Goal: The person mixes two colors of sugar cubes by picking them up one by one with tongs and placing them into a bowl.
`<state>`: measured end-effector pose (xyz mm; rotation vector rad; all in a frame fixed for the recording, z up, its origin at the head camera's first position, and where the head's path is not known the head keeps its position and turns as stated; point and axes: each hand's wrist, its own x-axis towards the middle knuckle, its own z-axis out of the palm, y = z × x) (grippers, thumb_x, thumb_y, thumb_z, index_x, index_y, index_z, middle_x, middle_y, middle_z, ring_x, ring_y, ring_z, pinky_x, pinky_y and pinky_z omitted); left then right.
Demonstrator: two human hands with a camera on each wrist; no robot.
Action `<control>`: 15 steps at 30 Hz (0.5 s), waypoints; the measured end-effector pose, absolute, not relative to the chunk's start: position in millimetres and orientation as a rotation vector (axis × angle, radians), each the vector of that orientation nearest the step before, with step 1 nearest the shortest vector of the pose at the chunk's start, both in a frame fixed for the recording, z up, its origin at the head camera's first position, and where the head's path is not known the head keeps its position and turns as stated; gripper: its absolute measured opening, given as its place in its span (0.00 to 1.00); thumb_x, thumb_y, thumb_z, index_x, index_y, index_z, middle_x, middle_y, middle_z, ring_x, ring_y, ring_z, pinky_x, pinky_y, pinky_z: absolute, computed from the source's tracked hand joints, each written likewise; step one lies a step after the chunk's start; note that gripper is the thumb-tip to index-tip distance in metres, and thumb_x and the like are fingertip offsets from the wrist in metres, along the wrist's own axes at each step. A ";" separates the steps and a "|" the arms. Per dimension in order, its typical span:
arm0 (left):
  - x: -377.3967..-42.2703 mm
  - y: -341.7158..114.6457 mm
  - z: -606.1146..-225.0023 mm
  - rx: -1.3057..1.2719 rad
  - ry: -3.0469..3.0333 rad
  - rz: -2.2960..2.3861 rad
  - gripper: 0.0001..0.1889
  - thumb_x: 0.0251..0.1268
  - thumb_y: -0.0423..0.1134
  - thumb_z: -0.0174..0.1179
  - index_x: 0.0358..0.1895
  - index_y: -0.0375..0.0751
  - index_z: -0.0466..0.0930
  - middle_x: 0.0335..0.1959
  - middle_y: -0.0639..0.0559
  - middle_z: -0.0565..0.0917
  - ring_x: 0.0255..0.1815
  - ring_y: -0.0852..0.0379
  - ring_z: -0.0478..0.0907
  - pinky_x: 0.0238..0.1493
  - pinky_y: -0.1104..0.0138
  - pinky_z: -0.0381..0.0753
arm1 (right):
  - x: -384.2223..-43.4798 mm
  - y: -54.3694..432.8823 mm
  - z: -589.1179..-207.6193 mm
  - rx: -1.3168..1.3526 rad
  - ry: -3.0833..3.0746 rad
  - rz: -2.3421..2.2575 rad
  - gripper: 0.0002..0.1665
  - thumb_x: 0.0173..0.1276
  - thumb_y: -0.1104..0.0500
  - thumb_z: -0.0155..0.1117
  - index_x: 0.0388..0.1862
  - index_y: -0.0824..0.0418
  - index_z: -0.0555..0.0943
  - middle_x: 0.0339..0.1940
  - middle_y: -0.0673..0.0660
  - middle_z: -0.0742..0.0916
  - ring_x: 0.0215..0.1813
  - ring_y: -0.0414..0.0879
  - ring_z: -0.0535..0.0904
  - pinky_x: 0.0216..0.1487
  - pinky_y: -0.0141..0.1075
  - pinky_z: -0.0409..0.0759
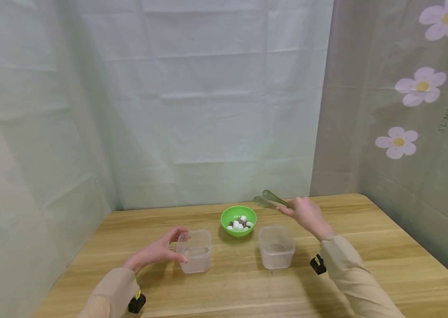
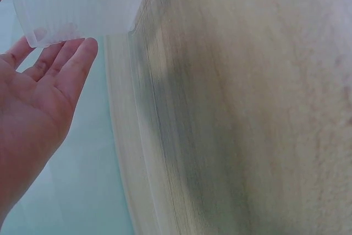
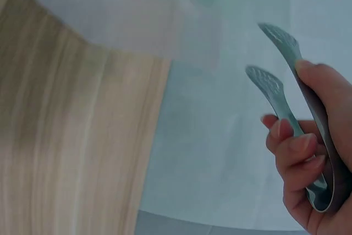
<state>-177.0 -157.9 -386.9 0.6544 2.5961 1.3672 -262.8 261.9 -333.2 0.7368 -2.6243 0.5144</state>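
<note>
My left hand [image 1: 156, 251] grips the side of a clear plastic container [image 1: 198, 266], thumb at the front and fingers toward the back. In the left wrist view, the fingers [image 2: 78, 70] lie against the container's wall [image 2: 99, 17]. A pair of metal tongs [image 3: 283, 100] is in my right hand [image 1: 306, 216], its two tips spread apart with nothing between them. The tongs are raised above the table, behind and right of a green bowl [image 1: 225, 217]. White marshmallow-like pieces [image 1: 238, 227] and small brown pieces lie in that bowl.
A second clear plastic container [image 1: 276, 261] stands right of the first, in front of my right hand. The wooden table [image 1: 232, 291] ends at a pale curtain [image 1: 216, 132] at the back. Curtains also hang along the left and right sides.
</note>
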 end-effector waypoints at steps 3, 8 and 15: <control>-176.9 -157.5 -386.3 0.664 2.594 1.369 0.39 0.47 0.39 0.69 0.61 0.33 0.56 0.58 0.39 0.64 0.59 0.39 0.58 0.53 0.50 0.67 | -261.8 267.8 -335.5 0.689 -2.597 0.515 0.25 0.62 0.49 0.61 0.11 0.57 0.66 0.09 0.48 0.67 0.13 0.40 0.60 0.12 0.31 0.60; -176.2 -156.7 -384.9 0.664 2.591 1.359 0.40 0.47 0.40 0.69 0.61 0.33 0.56 0.58 0.39 0.64 0.59 0.39 0.57 0.53 0.50 0.67 | -261.0 275.8 -338.7 0.614 -2.612 0.529 0.24 0.62 0.49 0.61 0.12 0.57 0.67 0.09 0.48 0.67 0.13 0.40 0.61 0.11 0.31 0.61; -175.2 -155.8 -382.3 0.655 2.586 1.344 0.41 0.47 0.40 0.69 0.62 0.32 0.55 0.58 0.38 0.63 0.59 0.38 0.57 0.52 0.51 0.68 | -257.4 284.1 -341.9 0.444 -2.706 0.537 0.28 0.64 0.50 0.58 0.08 0.58 0.64 0.06 0.50 0.67 0.11 0.42 0.62 0.09 0.31 0.62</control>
